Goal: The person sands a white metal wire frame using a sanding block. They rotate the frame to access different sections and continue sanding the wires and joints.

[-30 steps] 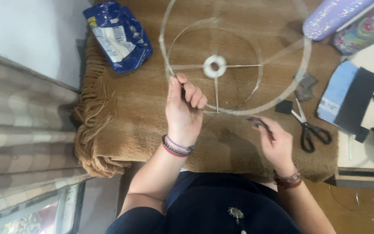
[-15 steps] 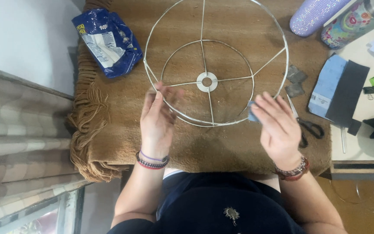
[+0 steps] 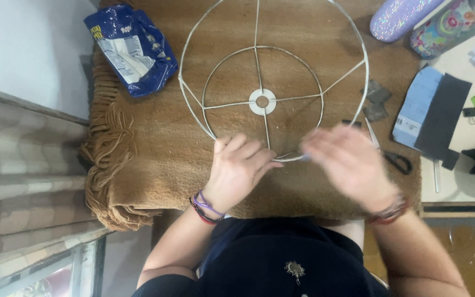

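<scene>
Both hands have slid toward the wire frame's [image 3: 273,82] near rim on the brown blanket [image 3: 155,159]. Left hand [image 3: 237,170] pinches the rim; right hand [image 3: 350,165] is blurred, its grip unclear. Bare wire shows all round; scissors [image 3: 394,159] lie partly hidden at the blanket's right edge.

A wire frame [image 3: 273,82] is lying on a blanket [image 3: 155,154], its near rim under the left hand [image 3: 237,168] and right hand [image 3: 350,159]. A bag [image 3: 130,49] is sitting beyond the left hand, leftward. Scissors [image 3: 394,159] are lying just right of the right hand.
</scene>
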